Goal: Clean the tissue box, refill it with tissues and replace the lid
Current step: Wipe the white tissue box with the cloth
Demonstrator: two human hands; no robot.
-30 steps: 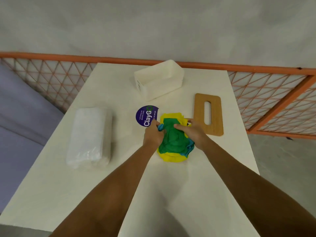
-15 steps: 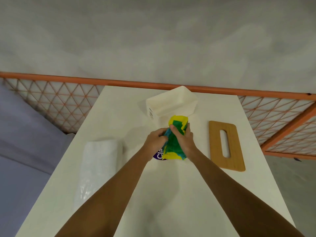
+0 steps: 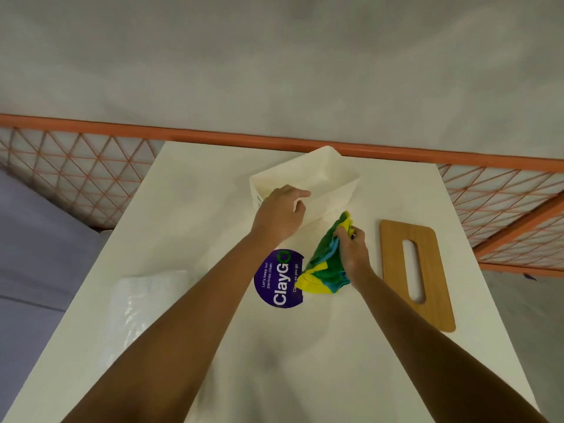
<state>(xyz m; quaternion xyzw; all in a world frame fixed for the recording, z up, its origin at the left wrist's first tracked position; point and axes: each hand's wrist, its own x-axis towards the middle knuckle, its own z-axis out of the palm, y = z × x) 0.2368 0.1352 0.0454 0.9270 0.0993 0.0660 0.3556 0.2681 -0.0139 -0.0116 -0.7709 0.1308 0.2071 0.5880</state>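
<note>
On the white worktop [image 3: 274,361], near its far edge, the tissue box [image 3: 329,181] stands open and turned a little askew, and its inside looks empty as far as can be seen. The left hand [image 3: 279,213] is at the near-left corner of the box; its fingers [image 3: 297,195] are loosely curled over the rim, but I cannot tell if they really grip the wall or only rest on it. The right hand [image 3: 352,248] is closed around a bunched cloth [image 3: 325,264] of green, yellow and blue, which hangs down from the hand and touches the worktop just in front of the box, beside a round purple sticker [image 3: 279,279].

To the right of this hand, the wooden lid [image 3: 416,273] with its long slot lies flat on the worktop, well apart from the box. At the left, the pack of tissues [image 3: 146,303] lies in clear wrap, and the wrap seems not yet opened.

From this I judge that the task is at its beginning. The lid is off and the cloth is in hand, but the cloth is outside the box, so the wiping is probably about to begin. Left to do are the cleaning itself, then taking the tissues from the pack and laying them in the box, and at last putting the lid back on the rim.
</note>
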